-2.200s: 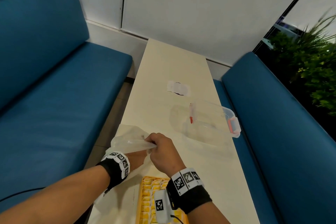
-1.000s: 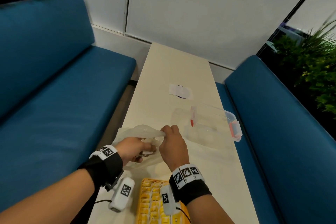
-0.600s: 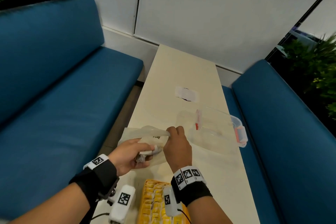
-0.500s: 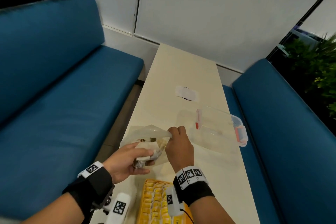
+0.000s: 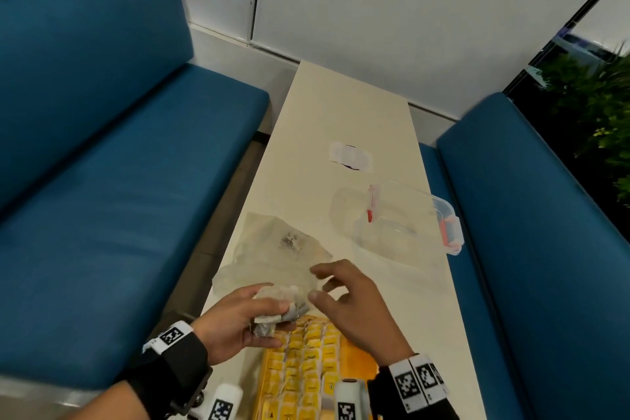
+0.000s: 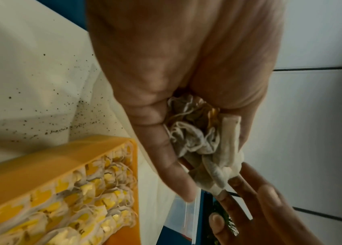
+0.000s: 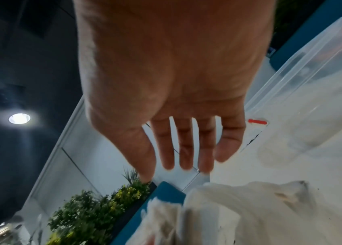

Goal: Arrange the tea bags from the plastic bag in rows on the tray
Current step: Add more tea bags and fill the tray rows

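The tea bags (image 5: 278,305) are a crumpled bunch of white paper and strings. The left hand (image 5: 235,320) holds them up above the near part of the table (image 5: 344,106), right over the far end of the tray (image 6: 46,159). Its fingers and thumb are curled around the bunch and squeeze it.

The right hand (image 5: 354,303) is just to the right of the bunch. Its fingers are apart and a little bent, and it holds nothing. Two fingertips (image 6: 235,182) seem to touch the far end of the bunch, maybe to pull one bag out.

The tray is orange and sits near the person. It is already packed with tea bags in neat rows, with little yellow tags showing. So I think most of the job is done. The bunch in the hand has not been put in rows yet.

The plastic bag (image 5: 272,256) lies flat on the table just past the hands. It looks almost empty, with only a small dark bit inside. Tiny dark crumbs are scattered on the table by the tray.

Farther right is a clear plastic box (image 5: 399,225) with red clips. Blue benches (image 5: 119,164) stand on both sides.
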A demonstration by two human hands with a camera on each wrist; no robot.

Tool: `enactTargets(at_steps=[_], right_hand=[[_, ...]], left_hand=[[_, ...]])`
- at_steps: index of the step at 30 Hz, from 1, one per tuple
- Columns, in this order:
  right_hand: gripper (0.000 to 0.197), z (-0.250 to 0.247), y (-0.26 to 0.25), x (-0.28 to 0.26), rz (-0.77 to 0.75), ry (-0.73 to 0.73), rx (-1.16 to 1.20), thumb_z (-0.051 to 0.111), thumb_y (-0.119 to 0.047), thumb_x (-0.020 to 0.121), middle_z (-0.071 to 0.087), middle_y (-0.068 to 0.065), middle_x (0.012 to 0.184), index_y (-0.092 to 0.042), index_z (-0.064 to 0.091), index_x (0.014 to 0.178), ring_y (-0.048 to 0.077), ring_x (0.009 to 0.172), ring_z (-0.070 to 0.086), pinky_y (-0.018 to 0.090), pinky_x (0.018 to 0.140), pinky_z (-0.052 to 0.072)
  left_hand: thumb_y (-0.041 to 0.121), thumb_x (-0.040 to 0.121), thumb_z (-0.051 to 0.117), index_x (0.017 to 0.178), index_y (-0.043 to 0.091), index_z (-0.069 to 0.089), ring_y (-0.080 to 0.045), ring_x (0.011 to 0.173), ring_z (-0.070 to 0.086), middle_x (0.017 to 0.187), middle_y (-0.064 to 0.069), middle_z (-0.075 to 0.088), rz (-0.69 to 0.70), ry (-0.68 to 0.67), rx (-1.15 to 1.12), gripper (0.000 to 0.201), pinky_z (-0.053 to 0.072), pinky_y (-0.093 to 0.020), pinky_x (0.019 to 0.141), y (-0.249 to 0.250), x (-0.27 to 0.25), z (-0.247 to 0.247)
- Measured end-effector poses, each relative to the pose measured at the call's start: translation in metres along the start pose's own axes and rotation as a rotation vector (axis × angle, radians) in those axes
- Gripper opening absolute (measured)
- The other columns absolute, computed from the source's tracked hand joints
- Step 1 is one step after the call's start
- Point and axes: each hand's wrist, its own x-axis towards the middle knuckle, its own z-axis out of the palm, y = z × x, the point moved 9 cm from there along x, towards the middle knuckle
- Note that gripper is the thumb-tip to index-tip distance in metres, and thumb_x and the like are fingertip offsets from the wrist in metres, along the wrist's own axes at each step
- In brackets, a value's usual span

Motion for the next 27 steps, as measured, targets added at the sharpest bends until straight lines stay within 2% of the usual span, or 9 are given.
enactTargets(at_steps=[3, 5, 8, 11, 13, 19, 22, 24, 27], right_hand=[[0.013, 0.014, 0.002, -0.008, 0.05, -0.038, 0.049, 0.076, -0.022, 0.084, 0.068, -0.012, 0.091, -0.031, 0.072, 0.091, 0.004, 0.083, 0.065, 0.011, 0.069, 0.046], [0.016, 0.014, 0.011, -0.01, 0.083, 0.016, 0.044, 0.073, -0.016, 0.084, 0.069, -0.01, 0.082, -0.031, 0.069, 0.082, 0.004, 0.077, 0.063, 0.012, 0.069, 0.046], [0.017, 0.01, 0.018, -0.015, 0.121, 0.065, 0.082, 0.071, -0.016, 0.085, 0.068, -0.005, 0.078, -0.029, 0.066, 0.076, 0.005, 0.071, 0.059, 0.017, 0.068, 0.048], [0.017, 0.011, 0.024, -0.021, 0.169, 0.074, 0.165, 0.07, -0.011, 0.085, 0.065, -0.005, 0.073, -0.024, 0.063, 0.076, 0.004, 0.064, 0.056, 0.019, 0.063, 0.047], [0.02, 0.01, 0.03, -0.024, 0.197, 0.093, 0.235, 0.069, -0.006, 0.084, 0.062, -0.006, 0.071, -0.024, 0.062, 0.078, 0.008, 0.06, 0.056, 0.025, 0.058, 0.048], [0.028, 0.0, 0.033, -0.031, 0.216, 0.158, 0.358, 0.057, 0.011, 0.084, 0.057, 0.009, 0.089, -0.015, 0.056, 0.095, 0.029, 0.052, 0.064, 0.033, 0.049, 0.048], [0.028, -0.005, 0.04, -0.035, 0.24, 0.18, 0.347, 0.054, 0.013, 0.084, 0.056, 0.005, 0.091, -0.015, 0.056, 0.091, 0.033, 0.05, 0.064, 0.032, 0.05, 0.047], [0.024, -0.007, 0.042, -0.038, 0.237, 0.18, 0.324, 0.053, 0.013, 0.085, 0.058, 0.002, 0.087, -0.011, 0.057, 0.088, 0.029, 0.049, 0.064, 0.032, 0.051, 0.048], [0.019, -0.008, 0.048, -0.044, 0.255, 0.17, 0.287, 0.053, 0.013, 0.085, 0.064, 0.001, 0.066, -0.003, 0.062, 0.081, 0.02, 0.049, 0.064, 0.03, 0.054, 0.049]], left_hand=[[0.012, 0.084, 0.076, 0.121, 0.007, 0.067, -0.033, 0.1, 0.072, 0.113, -0.021, 0.073, -0.007, -0.05, 0.055, 0.038, 0.061, -0.035, 0.065, -0.002, 0.002, 0.012], [0.011, 0.084, 0.075, 0.12, 0.007, 0.067, -0.033, 0.097, 0.072, 0.11, -0.021, 0.073, -0.006, -0.052, 0.055, 0.037, 0.061, -0.036, 0.066, -0.005, 0.003, 0.015], [0.011, 0.084, 0.074, 0.122, 0.009, 0.067, -0.033, 0.097, 0.072, 0.111, -0.021, 0.073, -0.007, -0.045, 0.024, 0.039, 0.061, -0.036, 0.065, -0.011, 0.003, 0.015], [0.011, 0.084, 0.074, 0.124, 0.007, 0.065, -0.031, 0.095, 0.073, 0.112, -0.02, 0.073, -0.008, -0.032, -0.007, 0.041, 0.061, -0.035, 0.063, -0.016, 0.003, 0.012], [0.012, 0.085, 0.073, 0.124, 0.007, 0.064, -0.03, 0.094, 0.073, 0.111, -0.02, 0.073, -0.01, -0.021, -0.033, 0.041, 0.061, -0.036, 0.063, -0.019, 0.002, 0.01], [0.014, 0.087, 0.071, 0.124, 0.007, 0.063, -0.03, 0.098, 0.073, 0.112, -0.021, 0.074, -0.012, 0.035, -0.045, 0.039, 0.06, -0.033, 0.062, -0.028, -0.005, 0.0], [0.013, 0.086, 0.073, 0.125, 0.006, 0.062, -0.031, 0.098, 0.072, 0.112, -0.022, 0.073, -0.014, 0.054, -0.058, 0.041, 0.06, -0.034, 0.063, -0.031, -0.007, -0.007], [0.017, 0.078, 0.083, 0.124, 0.005, 0.063, -0.032, 0.098, 0.073, 0.112, -0.023, 0.073, -0.013, 0.055, -0.051, 0.052, 0.061, -0.034, 0.063, -0.031, -0.009, -0.011], [0.03, 0.05, 0.096, 0.12, 0.007, 0.065, -0.033, 0.099, 0.073, 0.114, -0.024, 0.073, -0.008, 0.06, -0.025, 0.08, 0.062, -0.035, 0.064, -0.03, -0.01, -0.018]])
